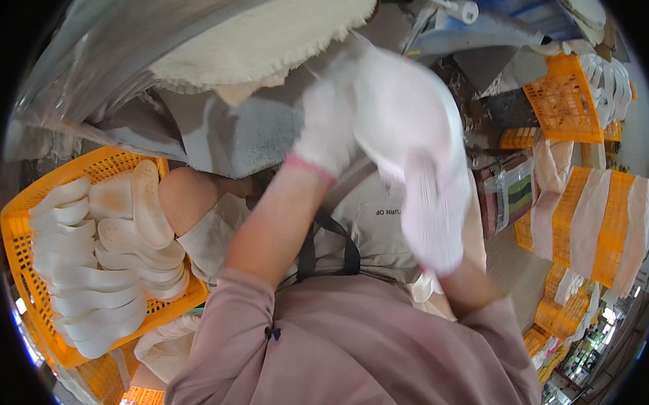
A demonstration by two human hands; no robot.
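Observation:
A white shoe sole (408,108), smeared by motion, is held up in front of me. My right hand (432,214), in a white knit glove, is closed on its near right side, with the thumb lying over the surface. At the sole's left edge is my left hand (328,127), gloved in white with a pink cuff; its fingers are too blurred to read. Just beyond the hands hangs a thick cream cloth wheel (266,44) with a frayed rim. Below it is a grey metal housing (244,130).
On my left, an orange crate (18,261) holds several stacked white soles (100,287). Orange crates (561,97) stand at the right, one of them, a taped crate (588,221), wrapped with pale strips. A dark red box (502,192) sits right of my hands.

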